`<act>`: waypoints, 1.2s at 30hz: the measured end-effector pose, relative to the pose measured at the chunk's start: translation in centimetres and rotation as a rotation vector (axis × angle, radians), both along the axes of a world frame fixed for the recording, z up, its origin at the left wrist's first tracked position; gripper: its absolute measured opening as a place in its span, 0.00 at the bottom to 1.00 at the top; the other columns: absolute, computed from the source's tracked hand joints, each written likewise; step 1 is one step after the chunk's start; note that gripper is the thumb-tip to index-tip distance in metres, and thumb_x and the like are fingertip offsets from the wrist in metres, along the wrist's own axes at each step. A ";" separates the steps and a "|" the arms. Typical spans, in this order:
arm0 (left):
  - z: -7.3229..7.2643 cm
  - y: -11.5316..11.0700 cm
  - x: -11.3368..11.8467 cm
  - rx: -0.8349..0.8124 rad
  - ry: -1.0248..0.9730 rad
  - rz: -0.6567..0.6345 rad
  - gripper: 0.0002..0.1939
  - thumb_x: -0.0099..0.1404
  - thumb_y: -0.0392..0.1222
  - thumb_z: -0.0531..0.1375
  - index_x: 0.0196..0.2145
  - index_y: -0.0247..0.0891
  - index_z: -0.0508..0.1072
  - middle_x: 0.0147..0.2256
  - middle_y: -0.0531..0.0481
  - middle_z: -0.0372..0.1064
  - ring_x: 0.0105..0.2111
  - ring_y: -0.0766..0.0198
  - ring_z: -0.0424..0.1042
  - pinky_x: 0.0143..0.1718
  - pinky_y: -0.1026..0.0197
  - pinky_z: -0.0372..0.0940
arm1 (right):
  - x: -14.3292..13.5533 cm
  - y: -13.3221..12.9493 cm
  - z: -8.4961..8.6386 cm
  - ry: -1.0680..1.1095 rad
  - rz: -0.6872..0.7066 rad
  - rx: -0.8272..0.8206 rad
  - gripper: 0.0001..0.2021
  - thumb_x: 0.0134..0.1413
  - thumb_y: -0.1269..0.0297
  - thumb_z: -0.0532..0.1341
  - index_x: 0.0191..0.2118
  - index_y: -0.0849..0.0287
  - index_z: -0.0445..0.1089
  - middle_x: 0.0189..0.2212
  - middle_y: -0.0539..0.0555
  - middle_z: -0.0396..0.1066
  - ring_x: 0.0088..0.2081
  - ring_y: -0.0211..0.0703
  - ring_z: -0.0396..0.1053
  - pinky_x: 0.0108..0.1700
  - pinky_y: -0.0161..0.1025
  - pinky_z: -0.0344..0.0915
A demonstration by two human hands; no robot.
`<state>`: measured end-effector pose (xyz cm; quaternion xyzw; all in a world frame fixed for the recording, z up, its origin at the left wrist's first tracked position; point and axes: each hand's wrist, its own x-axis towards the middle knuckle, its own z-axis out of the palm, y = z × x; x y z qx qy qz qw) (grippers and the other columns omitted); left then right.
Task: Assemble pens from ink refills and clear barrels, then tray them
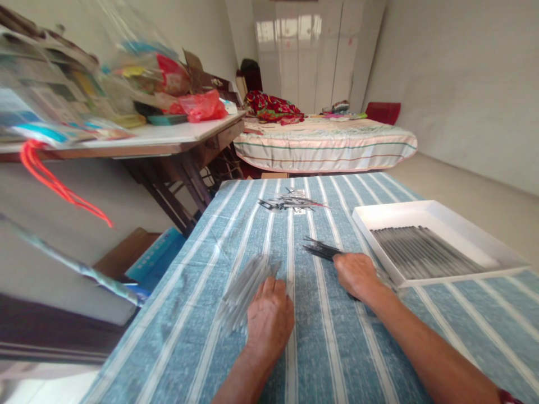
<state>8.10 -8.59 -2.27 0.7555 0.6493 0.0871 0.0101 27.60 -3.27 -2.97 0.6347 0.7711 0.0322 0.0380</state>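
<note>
My left hand [272, 314] has its fingers curled at the right edge of a loose pile of slim, pale grey plastic sleeves [242, 292]. Its fingertips are hidden from above, and the pile is somewhat blurred. To the right, my right hand [356, 272] is closed over a bunch of thin black sticks [322, 248] on the striped cloth. Their tips stick out ahead of the fingers, and a dark end shows below the palm. Beside this hand stands a shallow white box [463, 230], with a row of slim dark grey pieces [423, 252] laid side by side in it.
Several thin black pieces [290, 202] lie scattered over a small printed label farther up the striped tablecloth [202, 314]. A cluttered side table [168, 140] stands at the left, a red cord [63, 185] hanging from it. A bed [328, 146] is beyond the table.
</note>
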 end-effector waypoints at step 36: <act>-1.4 0.5 -0.7 0.026 -0.610 -0.115 0.14 0.59 0.34 0.53 0.43 0.38 0.72 0.35 0.48 0.75 0.36 0.61 0.74 0.40 0.62 0.67 | 2.1 -0.1 -2.6 0.220 0.236 0.328 0.14 0.59 0.67 0.48 0.33 0.58 0.71 0.22 0.52 0.73 0.23 0.39 0.65 0.31 0.35 0.53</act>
